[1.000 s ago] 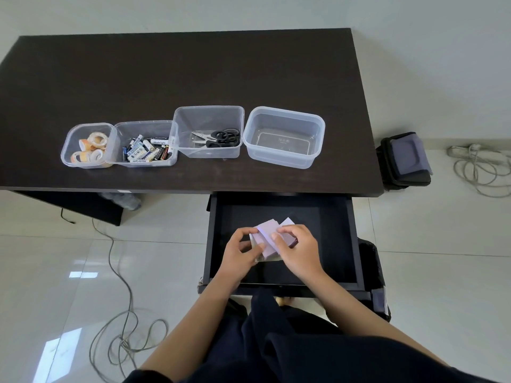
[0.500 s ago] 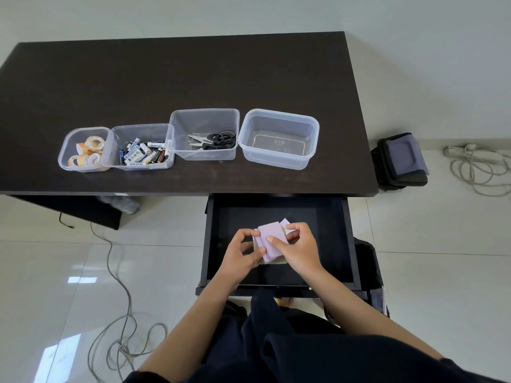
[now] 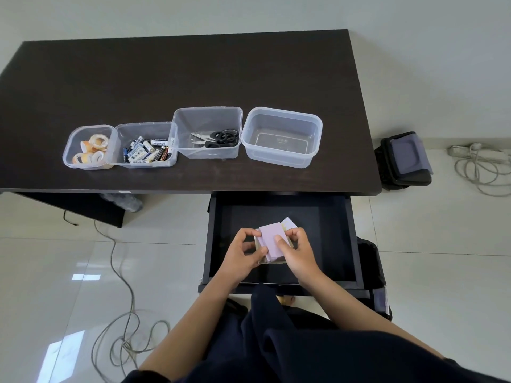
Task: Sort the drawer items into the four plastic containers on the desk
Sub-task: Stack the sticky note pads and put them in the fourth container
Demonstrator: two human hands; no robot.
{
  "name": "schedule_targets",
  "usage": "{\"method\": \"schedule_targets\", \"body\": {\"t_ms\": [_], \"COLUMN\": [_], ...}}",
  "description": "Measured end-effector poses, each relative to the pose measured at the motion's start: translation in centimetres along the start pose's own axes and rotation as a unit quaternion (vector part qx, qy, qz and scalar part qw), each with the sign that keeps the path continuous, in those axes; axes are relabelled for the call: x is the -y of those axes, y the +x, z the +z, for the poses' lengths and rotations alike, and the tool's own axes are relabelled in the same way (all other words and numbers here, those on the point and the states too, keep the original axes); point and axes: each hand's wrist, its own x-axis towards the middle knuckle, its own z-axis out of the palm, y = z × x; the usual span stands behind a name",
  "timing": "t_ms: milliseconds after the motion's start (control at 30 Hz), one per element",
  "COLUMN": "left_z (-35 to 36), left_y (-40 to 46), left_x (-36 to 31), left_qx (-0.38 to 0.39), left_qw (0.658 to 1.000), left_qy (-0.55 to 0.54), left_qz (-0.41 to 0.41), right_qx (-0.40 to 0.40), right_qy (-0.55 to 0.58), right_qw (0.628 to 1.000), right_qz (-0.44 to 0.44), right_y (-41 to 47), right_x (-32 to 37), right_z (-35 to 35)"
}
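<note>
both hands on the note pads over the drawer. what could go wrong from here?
1. The stack of note pads is uneven, one pad sticking out at the back; pinched between left hand and right hand, loose pads could slip back into the drawer.
2. The empty container stands close beside the scissors container; a careless drop could land in the wrong one.

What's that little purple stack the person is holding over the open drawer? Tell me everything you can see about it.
The purple stack looks like a few small pads of pale lilac paper, perhaps sticky notes, with a rectangular one on top. Another pad's corner pokes out behind at the upper right, and something yellowish shows beneath. The stack is held tilted above the dark open drawer, not resting in it. The left hand pinches its left edge, and the right hand holds its right side, one finger lying across the top pad.
</note>
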Motion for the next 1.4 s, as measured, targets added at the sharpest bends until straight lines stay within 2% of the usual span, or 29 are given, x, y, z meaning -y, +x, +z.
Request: {"method": "schedule_targets", "body": {"t_ms": [200, 467, 600, 767, 867, 1133, 1233, 1400], "left_z": [-0.3, -0.1, 0.1, 0.3, 0.1, -0.1, -0.6, -1.9], "left_y": [-0.2, -0.2, -0.4, -0.3, -0.1, 0.4, 0.5, 0.2], "left_x": [-0.2, 0.0, -0.2, -0.2, 0.0, 0.3, 0.6, 1.0], "left_qx": [0.012, -0.036, -0.037, 0.001, 0.007, -0.023, -0.048, -0.08], "left_qw": [1.0, 0.997, 0.998, 0.999, 1.0, 0.999, 0.998, 0.994], "left_qy": [0.025, 0.063, 0.059, 0.048, 0.013, -0.011, -0.015, -0.015], "left_qz": [-0.01, -0.002, -0.006, -0.004, -0.026, -0.033, -0.045, -0.071], "right_qx": [0.007, 0.009, 0.008, 0.012, 0.018, 0.034, -0.019, -0.134], "right_qy": [-0.007, -0.036, -0.047, -0.044, -0.04, -0.006, 0.039, -0.069], "right_qw": [1.0, 0.999, 0.999, 0.999, 0.999, 0.999, 0.996, 0.978], "right_qz": [-0.005, -0.011, 0.0, 0.007, 0.005, 0.029, 0.073, 0.144], "right_y": [0.2, 1.3, 1.8, 2.1, 2.1, 2.4, 3.6, 6.8], "right_x": [-0.7, -2.4, -2.8, -2.9, -2.8, -2.8, -2.2, -3.4], "right_z": [0.4, 1.0, 1.0, 1.1, 1.2, 0.8, 0.1, -0.1]}}
